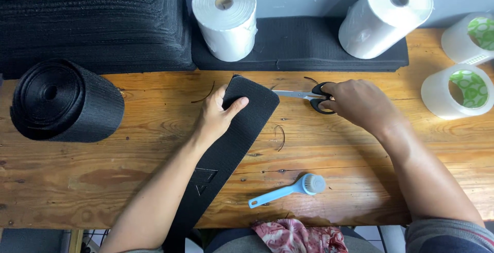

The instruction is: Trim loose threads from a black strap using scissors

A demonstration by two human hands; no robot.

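A long black fabric strip point(234, 145) with a rounded far end lies diagonally across the wooden table point(128, 176) and hangs over its near edge. My left hand point(220, 113) presses on the strip's far end, thumb spread over the fabric. My right hand point(360, 102) grips black-handled scissors point(309, 97) whose blades point left, their tip close to the strip's rounded end.
A black fabric roll point(64, 101) lies at the left, with stacked black pieces point(92, 21) behind it. Two white film rolls point(225, 16) point(386, 16) rest on a black mat point(298, 44). Two tape rolls point(458, 92) stand at right. A blue brush point(290, 188) and thread scraps point(280, 135) lie near the front.
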